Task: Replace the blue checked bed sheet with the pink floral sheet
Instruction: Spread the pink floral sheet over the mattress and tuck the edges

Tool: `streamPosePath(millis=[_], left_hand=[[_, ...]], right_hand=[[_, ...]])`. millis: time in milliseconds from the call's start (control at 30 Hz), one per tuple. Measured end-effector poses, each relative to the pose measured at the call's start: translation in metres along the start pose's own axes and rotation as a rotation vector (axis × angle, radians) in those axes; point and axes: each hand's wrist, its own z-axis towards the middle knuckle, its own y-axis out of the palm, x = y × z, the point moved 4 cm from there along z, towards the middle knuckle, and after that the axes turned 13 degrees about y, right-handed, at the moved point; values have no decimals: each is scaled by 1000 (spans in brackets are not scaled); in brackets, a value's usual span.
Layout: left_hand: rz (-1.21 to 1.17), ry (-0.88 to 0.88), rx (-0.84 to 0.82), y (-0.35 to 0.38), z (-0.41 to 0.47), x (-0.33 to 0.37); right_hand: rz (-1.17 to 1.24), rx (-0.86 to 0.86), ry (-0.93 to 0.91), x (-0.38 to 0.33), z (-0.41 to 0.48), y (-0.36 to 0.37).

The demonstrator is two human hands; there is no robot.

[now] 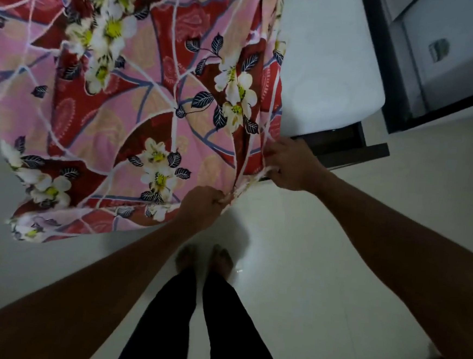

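The pink floral sheet (127, 108) hangs spread over the left side of the bed. The left hand (199, 204) pinches its lower hem; the right hand (290, 163) grips the edge beside the bare white mattress (328, 73).

Matt cloth sheet (127, 108); glossy tiled floor (323, 243)

Single head-worn view — steeply downward, close over both outstretched arms.
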Motion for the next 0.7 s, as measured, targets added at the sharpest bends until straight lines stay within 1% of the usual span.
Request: streamPosePath(millis=[33, 67, 100, 167, 233, 300, 333, 367, 433, 467, 500, 533, 567, 633, 667, 700], left_hand=[[18, -19, 13, 2, -5, -5], [20, -45, 27, 4, -9, -12], [19, -81, 38, 6, -12, -19], [59, -154, 21, 6, -13, -28], [197, -143, -109, 6, -3, -27], [349, -95, -269, 4, 14, -15], [402, -99, -334, 1, 22, -11], [426, -108, -384, 0, 30, -8], [429, -102, -479, -1, 48, 0], [410, -79, -508, -6, 58, 8], [352, -35, -495, -10, 68, 16], [288, 20, -465, -16, 78, 26], [199, 60, -408, -21, 90, 35], [-25, 75, -258, -37, 108, 53], [-112, 99, -172, -42, 118, 60], [-180, 138, -96, -45, 129, 67]], right_hand=[[19, 56, -12, 1, 1, -7], [27, 67, -20, -1, 1, -12], [19, 38, -1, -3, 0, -12], [-56, -89, 69, -10, -8, -2], [-154, -236, 206, -10, -21, 19], [-133, -289, 371, -9, -25, 30], [-77, -318, 399, -10, -22, 35], [35, -426, 398, -13, -18, 39], [362, -776, 405, -21, -16, 36], [490, -894, 401, -22, -16, 32], [535, -886, 398, -16, -13, 25], [533, -763, 402, -5, -7, 17], [511, -577, 433, 11, 1, 9], [573, -201, 549, 48, 13, -10], [621, -44, 609, 68, 18, -20], [659, 73, 683, 87, 23, -29]])
